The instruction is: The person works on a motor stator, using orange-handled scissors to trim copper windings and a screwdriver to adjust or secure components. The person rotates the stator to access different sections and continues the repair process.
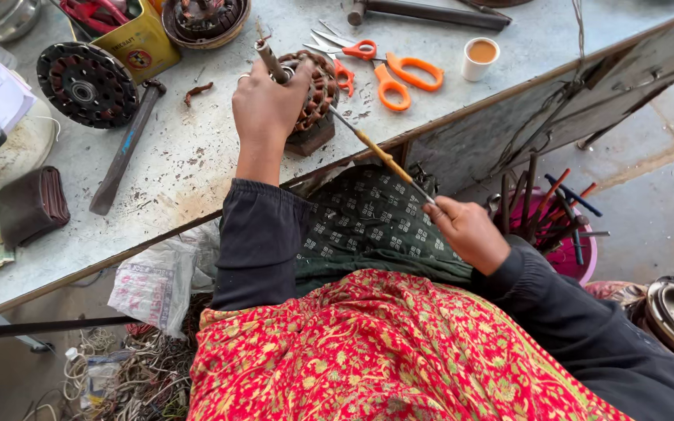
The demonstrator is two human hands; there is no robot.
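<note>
My left hand (265,105) grips a motor stator with copper windings (315,97) by its steel shaft (269,58), holding it on the grey workbench (196,156). My right hand (468,231), below the bench edge, pinches the end of a long thin rod with a yellow-brown middle section (380,153). The rod's tip reaches up into the windings. Dark sleeves cover both arms, and a red patterned cloth (384,351) lies over my lap.
Orange-handled scissors (388,74), a small cup of tea (480,57), a hammer (126,144), a black round rotor plate (86,83), a yellow tin (138,39) and a brown wallet (31,206) lie on the bench. A pink tub of tools (563,226) stands on the floor at right.
</note>
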